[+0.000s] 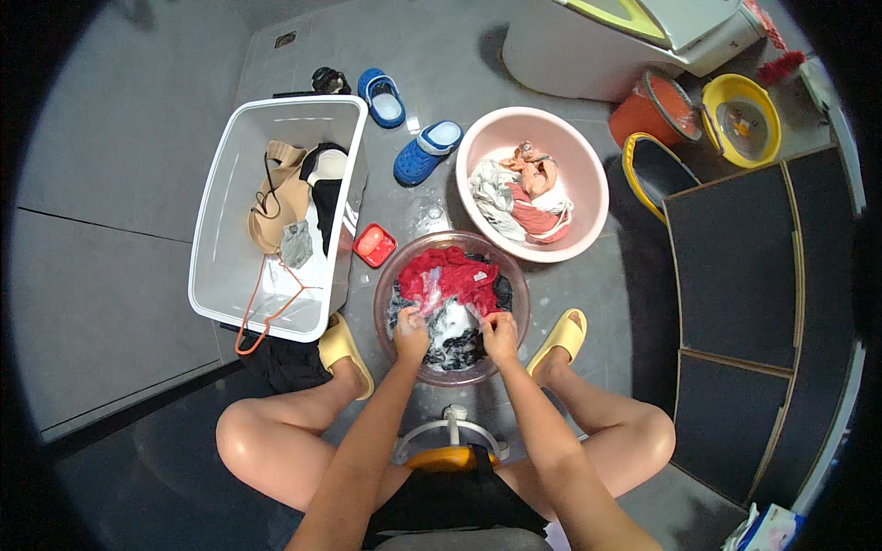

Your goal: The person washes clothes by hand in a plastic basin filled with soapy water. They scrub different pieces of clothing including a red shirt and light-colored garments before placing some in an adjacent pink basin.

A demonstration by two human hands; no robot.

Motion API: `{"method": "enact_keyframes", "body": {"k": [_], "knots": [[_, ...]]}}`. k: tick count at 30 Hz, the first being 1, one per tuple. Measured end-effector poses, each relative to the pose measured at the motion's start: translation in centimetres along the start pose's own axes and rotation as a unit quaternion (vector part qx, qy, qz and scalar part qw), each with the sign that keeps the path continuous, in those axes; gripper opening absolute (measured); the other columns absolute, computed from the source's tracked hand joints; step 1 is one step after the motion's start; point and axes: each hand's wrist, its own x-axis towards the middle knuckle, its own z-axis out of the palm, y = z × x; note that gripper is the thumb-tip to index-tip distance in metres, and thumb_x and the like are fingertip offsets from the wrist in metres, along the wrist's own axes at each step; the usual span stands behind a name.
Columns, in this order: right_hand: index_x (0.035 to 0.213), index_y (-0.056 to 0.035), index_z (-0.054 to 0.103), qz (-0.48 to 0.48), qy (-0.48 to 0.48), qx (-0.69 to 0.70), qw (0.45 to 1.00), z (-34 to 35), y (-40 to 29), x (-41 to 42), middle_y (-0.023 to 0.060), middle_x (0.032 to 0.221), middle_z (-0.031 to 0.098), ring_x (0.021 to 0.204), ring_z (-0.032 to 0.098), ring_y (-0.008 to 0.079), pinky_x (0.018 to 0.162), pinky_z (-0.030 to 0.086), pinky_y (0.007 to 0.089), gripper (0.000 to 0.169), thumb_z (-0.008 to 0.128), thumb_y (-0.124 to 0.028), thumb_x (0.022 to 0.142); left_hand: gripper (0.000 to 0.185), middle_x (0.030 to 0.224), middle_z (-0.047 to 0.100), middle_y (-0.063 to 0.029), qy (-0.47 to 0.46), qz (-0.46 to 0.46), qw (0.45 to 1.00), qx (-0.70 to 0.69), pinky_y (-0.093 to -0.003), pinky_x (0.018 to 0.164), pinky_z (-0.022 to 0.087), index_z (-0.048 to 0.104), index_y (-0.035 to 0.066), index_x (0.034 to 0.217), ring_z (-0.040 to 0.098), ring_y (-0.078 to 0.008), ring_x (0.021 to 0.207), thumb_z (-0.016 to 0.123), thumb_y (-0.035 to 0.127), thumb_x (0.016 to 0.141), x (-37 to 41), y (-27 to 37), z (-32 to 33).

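A red garment spreads over the far half of a translucent round basin on the floor between my feet. My left hand grips its near left edge, and my right hand pinches its near right edge. White suds lie between my hands, over dark wet cloth in the basin. A small red soap dish holding a pinkish bar of soap sits just beyond the basin's left side.
Left stands a white plastic tub holding bras and an orange hanger. A pink basin with wrung garments touches or nearly touches mine at far right. Blue clogs, an orange bucket, a yellow-rimmed bucket and dark cabinets lie around.
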Motion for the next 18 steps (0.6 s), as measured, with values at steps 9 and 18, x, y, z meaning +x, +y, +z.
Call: {"method": "enact_keyframes", "body": {"k": [9, 18], "knots": [[0.091, -0.005, 0.046, 0.088, -0.02, 0.566, 0.82, -5.2, -4.8, -1.8, 0.0015, 0.074, 0.049, 0.065, 0.048, 0.0115, 0.059, 0.04, 0.0218, 0.012, 0.048, -0.015, 0.084, 0.038, 0.083, 0.057, -0.0132, -0.085, 0.023, 0.989, -0.119, -0.032, 0.07, 0.043, 0.049, 0.002, 0.1, 0.055, -0.0255, 0.075, 0.064, 0.005, 0.065, -1.5, 6.0, -1.6], [0.09, -0.0056, 0.045, 0.052, -0.136, 0.681, 0.718, -12.9, -10.0, -6.7, 0.0028, 0.077, 0.052, 0.066, 0.049, 0.0113, 0.059, 0.04, 0.0221, 0.012, 0.048, -0.015, 0.084, 0.044, 0.087, 0.06, -0.0157, -0.328, 0.112, 0.937, 0.04, -0.0348, 0.074, 0.044, 0.05, 0.0, 0.103, 0.057, -0.0298, 0.084, 0.063, 0.02, 0.066, 1.0, 6.5, -3.0]]}}
